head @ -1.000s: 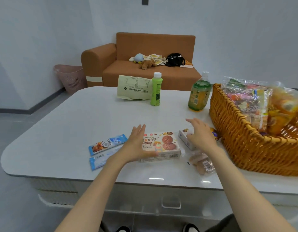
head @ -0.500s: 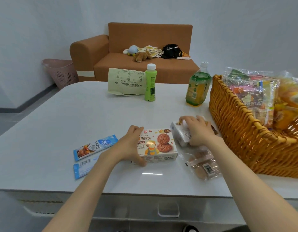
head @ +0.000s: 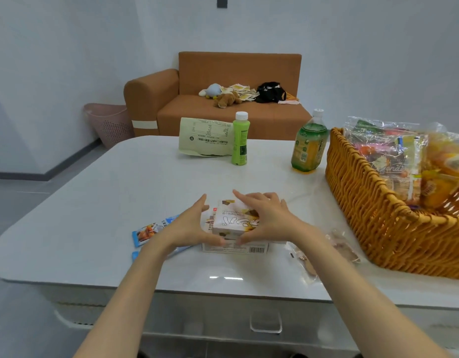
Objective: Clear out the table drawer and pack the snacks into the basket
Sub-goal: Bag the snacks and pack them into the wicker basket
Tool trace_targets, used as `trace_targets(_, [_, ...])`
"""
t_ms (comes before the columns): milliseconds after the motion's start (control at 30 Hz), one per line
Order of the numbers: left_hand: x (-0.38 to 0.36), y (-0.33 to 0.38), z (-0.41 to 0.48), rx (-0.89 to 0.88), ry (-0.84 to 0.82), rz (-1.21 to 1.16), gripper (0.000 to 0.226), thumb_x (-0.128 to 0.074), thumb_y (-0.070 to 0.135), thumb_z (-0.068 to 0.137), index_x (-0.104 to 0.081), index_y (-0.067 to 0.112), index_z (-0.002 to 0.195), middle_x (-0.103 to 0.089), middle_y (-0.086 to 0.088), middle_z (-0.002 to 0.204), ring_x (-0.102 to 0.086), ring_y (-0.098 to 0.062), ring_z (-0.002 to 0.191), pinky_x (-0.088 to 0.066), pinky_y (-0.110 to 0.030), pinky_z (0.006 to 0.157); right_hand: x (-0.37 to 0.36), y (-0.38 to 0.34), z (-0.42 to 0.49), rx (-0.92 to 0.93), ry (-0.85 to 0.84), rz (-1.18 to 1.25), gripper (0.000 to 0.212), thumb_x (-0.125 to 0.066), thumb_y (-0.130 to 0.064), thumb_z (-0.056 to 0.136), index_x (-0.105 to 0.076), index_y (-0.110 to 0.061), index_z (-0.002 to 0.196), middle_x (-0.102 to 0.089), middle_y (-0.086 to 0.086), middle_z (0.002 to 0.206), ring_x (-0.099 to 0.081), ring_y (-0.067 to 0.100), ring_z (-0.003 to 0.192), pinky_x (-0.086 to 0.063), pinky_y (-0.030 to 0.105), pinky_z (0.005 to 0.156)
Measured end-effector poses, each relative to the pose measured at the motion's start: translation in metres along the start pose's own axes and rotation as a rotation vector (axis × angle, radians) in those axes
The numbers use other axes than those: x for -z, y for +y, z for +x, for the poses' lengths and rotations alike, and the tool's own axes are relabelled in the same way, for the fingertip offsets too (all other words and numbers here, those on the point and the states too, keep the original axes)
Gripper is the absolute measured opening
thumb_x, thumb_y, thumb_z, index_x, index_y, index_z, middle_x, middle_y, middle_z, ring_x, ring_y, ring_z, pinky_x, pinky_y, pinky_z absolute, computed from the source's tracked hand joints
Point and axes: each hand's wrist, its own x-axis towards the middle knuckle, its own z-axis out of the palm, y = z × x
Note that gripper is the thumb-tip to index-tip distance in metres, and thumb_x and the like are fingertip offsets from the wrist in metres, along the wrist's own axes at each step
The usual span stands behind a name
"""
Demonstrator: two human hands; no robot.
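A small white snack box lies on top of the flat cookie box near the table's front edge. My right hand grips the small white box, fingers over its top and thumb at its front. My left hand holds the left end of the cookie box, thumb at the front edge. Two blue snack packets lie just left of my left hand, partly hidden by my wrist. A clear bag of snacks lies to the right. The wicker basket stands at the right, holding several wrapped snacks.
A green bottle, a tea bottle and a pale paper bag stand at the table's far side. The drawer handle shows below the front edge. An orange sofa and a pink bin are behind.
My right hand picked up the small white box and set it on top of the cookie box. My left hand stayed on the cookie box. The view tilted down slightly.
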Motion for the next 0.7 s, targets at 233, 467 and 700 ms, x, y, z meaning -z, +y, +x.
trace_targets(233, [-0.005,0.007,0.002,-0.013,0.062,0.101,0.099,-0.078,0.024,0.077,-0.014,0.024,0.153,-0.035,-0.003,0.151,-0.042,-0.022,0.131,-0.041,-0.036,0.102,0.017,0.029,-0.009,-0.128,-0.134,0.143,0.122,-0.077,-0.064,0.060,-0.001,-0.040,0.152,-0.028,0.003,0.154,-0.030,0.026,0.137,-0.028,0.044,0.114])
trace_targets(467, [-0.013,0.008,0.021,-0.069,0.267,0.220,0.067,-0.062,0.018,0.091,-0.029,0.016,0.149,-0.043,-0.008,0.147,-0.049,-0.024,0.126,-0.041,-0.037,0.104,0.013,0.014,-0.024,-0.153,-0.087,0.146,0.098,-0.062,-0.074,0.071,-0.025,-0.030,0.150,-0.039,0.001,0.135,-0.044,0.019,0.116,-0.041,0.032,0.096])
trace_targets(700, [-0.010,0.010,0.021,-0.055,0.326,-0.099,0.035,-0.061,0.024,0.093,-0.060,0.011,0.125,-0.067,-0.006,0.118,-0.064,-0.017,0.101,-0.051,-0.039,0.095,0.017,0.015,-0.027,-0.095,0.057,0.294,0.022,-0.059,-0.024,0.090,-0.067,-0.030,0.109,-0.072,-0.007,0.086,-0.067,0.008,0.077,-0.056,0.032,0.079])
